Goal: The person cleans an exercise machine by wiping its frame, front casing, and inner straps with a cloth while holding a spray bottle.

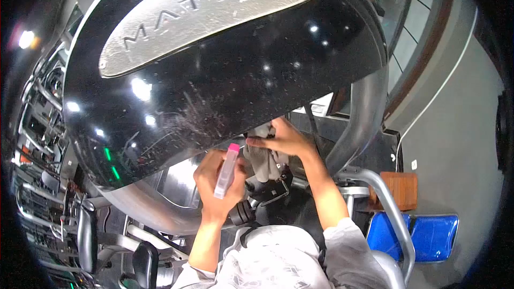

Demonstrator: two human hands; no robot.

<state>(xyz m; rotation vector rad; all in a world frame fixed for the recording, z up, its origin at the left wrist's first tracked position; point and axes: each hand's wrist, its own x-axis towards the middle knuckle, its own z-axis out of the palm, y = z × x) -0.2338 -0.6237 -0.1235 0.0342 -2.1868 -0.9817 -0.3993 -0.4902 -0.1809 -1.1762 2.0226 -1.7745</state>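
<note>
My left hand (219, 182) is closed around a slim, clear plastic bottle (226, 175) with a bright pink top, held tilted in front of my chest. Just to the right, my right hand (288, 140) has its fingers closed on a grey cloth (261, 161) that hangs down between the two hands. Above both hands looms a big glossy black machine cover (241, 75) with scuffs and smears along its lower part. A silver MATRIX plate (209, 16) is fixed across its top. The fingertips of my right hand are partly hidden under the cover's lower edge.
Thick grey frame tubes (361, 123) curve down from the cover on both sides. On the right are a silver rail (393, 214), a blue padded seat (435, 237) and a brown wooden box (400, 190). Other gym machines with black pads (87, 235) crowd the left.
</note>
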